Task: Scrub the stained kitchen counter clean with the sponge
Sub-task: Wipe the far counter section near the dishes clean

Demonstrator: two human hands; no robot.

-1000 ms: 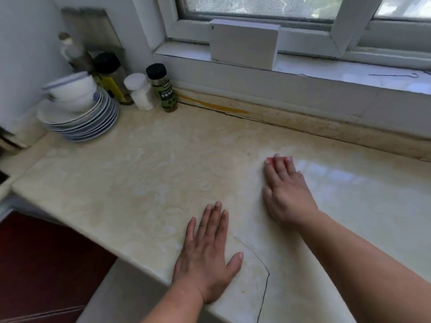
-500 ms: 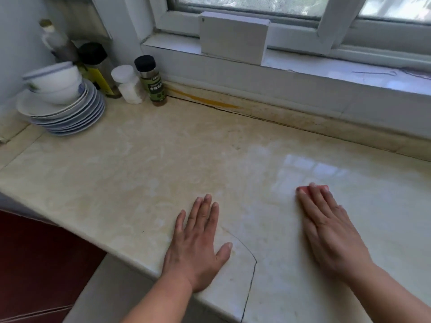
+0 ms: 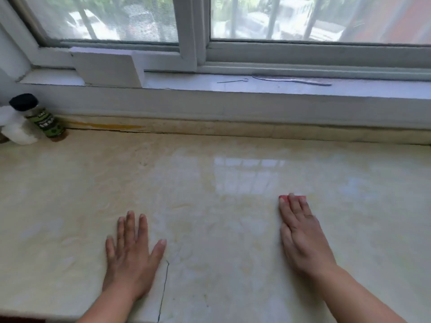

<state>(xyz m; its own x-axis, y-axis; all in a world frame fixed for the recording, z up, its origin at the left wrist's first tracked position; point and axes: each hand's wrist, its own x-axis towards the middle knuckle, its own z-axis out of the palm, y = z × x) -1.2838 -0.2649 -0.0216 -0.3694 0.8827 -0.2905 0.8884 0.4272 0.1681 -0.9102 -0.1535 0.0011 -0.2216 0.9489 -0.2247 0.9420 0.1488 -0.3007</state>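
Note:
The beige marble counter (image 3: pixel 210 183) fills the view, glossy and wet-looking in the middle, with faint yellowish stains. My right hand (image 3: pixel 303 236) lies flat on a red sponge (image 3: pixel 285 197), pressing it onto the counter; only the sponge's far edge peeks out past my fingertips. My left hand (image 3: pixel 131 255) rests flat on the counter near the front edge, fingers spread, holding nothing. A thin dark crack (image 3: pixel 164 287) runs through the counter just right of my left hand.
A green-labelled spice jar (image 3: pixel 43 120) and a white jar (image 3: pixel 16 131) stand at the back left. An orange stain (image 3: pixel 105 125) marks the back strip under the windowsill. A white box (image 3: pixel 107 68) and thin metal pieces (image 3: pixel 291 80) lie on the sill.
My right hand has slid the sponge to the right across the counter. The view has swung right, so the stacked dishes have left the frame. My left hand stays planted.

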